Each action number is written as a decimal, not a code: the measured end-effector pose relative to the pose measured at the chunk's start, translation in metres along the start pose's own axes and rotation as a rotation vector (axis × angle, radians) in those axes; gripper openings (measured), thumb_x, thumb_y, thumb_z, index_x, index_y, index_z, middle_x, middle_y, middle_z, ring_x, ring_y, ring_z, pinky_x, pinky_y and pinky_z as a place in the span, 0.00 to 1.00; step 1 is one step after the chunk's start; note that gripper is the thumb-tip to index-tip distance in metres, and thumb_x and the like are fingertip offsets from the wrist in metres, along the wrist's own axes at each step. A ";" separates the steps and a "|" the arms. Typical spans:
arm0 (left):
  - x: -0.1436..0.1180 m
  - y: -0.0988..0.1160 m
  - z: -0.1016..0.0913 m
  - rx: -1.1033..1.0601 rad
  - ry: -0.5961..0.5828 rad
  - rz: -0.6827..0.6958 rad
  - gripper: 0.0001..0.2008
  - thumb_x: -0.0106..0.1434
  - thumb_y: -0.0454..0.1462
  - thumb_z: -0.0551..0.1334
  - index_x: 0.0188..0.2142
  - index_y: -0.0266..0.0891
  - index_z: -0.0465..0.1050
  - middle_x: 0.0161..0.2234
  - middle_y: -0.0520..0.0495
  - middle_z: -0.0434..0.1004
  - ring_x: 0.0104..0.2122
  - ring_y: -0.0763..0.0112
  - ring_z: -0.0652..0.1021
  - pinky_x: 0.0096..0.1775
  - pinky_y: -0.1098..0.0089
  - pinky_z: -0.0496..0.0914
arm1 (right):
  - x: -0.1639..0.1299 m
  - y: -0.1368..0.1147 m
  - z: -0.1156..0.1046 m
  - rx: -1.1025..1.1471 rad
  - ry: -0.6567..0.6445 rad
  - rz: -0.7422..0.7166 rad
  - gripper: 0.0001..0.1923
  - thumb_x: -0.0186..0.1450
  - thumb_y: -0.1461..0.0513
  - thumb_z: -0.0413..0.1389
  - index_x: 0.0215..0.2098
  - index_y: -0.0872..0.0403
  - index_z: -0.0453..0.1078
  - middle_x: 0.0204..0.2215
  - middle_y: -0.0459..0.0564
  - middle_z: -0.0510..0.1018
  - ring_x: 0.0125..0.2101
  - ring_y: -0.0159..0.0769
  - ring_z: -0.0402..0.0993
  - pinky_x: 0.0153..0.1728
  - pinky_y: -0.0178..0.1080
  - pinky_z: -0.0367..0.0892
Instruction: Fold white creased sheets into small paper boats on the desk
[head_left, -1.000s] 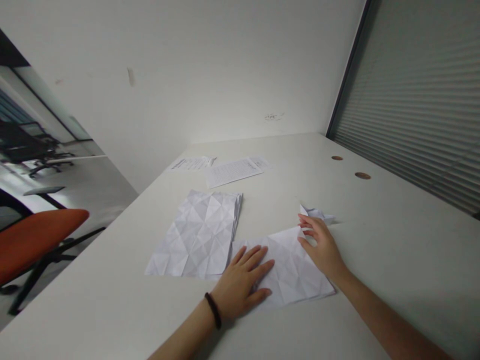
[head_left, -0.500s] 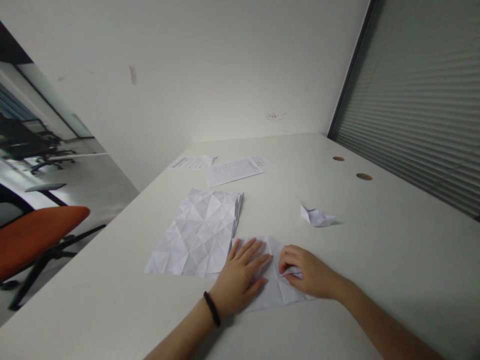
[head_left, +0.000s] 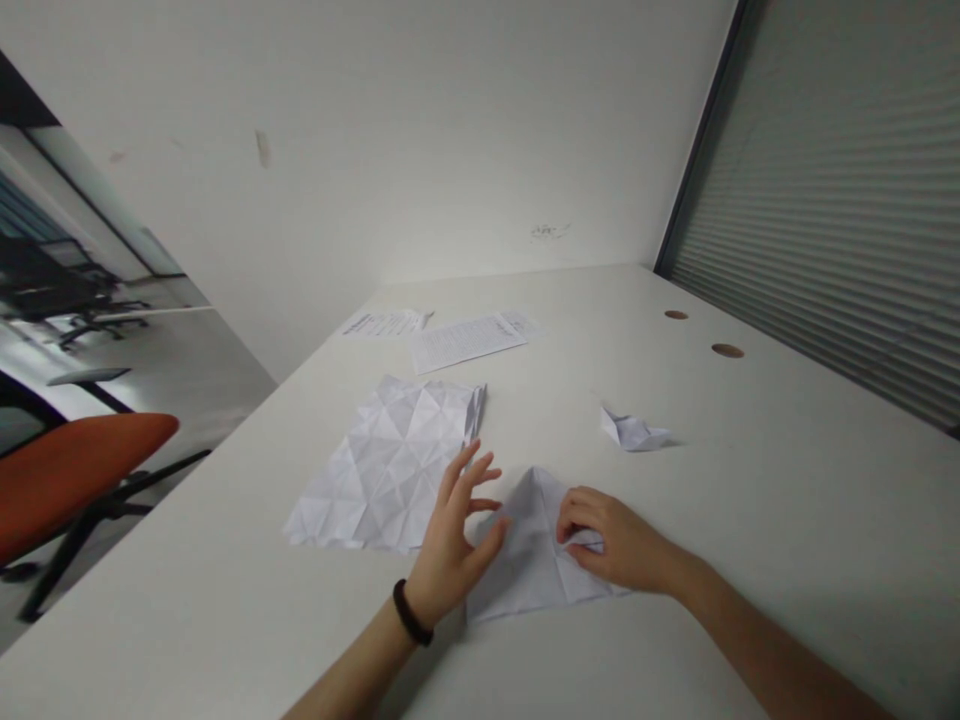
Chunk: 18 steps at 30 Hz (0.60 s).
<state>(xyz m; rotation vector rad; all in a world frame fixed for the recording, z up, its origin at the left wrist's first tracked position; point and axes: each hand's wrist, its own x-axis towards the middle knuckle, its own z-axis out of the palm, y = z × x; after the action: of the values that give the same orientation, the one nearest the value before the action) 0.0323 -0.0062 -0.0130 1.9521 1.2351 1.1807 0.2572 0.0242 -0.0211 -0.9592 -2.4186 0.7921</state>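
Near the front edge of the white table (head_left: pixel 750 480) lay the creased white sheet (head_left: pixel 529 560), folded so its far end rose to a point. On its right part the right hand (head_left: pixel 611 540) pressed down, fingertips curled together on a folded flap. Left hand (head_left: pixel 454 535) stood raised beside it, fingers spread, holding nothing.
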 end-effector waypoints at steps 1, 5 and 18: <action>-0.001 0.001 0.001 0.001 -0.059 0.018 0.27 0.61 0.35 0.55 0.58 0.49 0.47 0.61 0.42 0.44 0.52 0.62 0.67 0.43 0.65 0.72 | 0.000 0.000 0.000 -0.004 0.000 0.002 0.10 0.53 0.72 0.53 0.29 0.53 0.69 0.31 0.47 0.72 0.36 0.35 0.67 0.39 0.37 0.63; -0.004 0.001 0.005 0.219 -0.438 0.125 0.37 0.57 0.46 0.60 0.61 0.43 0.43 0.59 0.39 0.53 0.57 0.55 0.60 0.55 0.54 0.58 | 0.000 0.001 0.001 -0.014 0.012 0.017 0.08 0.54 0.71 0.54 0.30 0.53 0.69 0.31 0.47 0.72 0.36 0.35 0.67 0.40 0.37 0.63; -0.004 -0.002 0.008 0.556 -0.587 0.173 0.27 0.61 0.47 0.55 0.57 0.42 0.55 0.60 0.42 0.53 0.59 0.59 0.56 0.58 0.52 0.52 | 0.000 0.004 0.002 -0.053 0.104 0.002 0.08 0.58 0.65 0.54 0.36 0.53 0.71 0.36 0.50 0.71 0.39 0.36 0.67 0.43 0.39 0.64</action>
<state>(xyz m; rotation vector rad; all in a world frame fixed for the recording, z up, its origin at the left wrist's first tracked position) 0.0380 -0.0092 -0.0196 2.5917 1.1528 0.2690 0.2581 0.0259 -0.0250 -0.9974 -2.3601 0.6645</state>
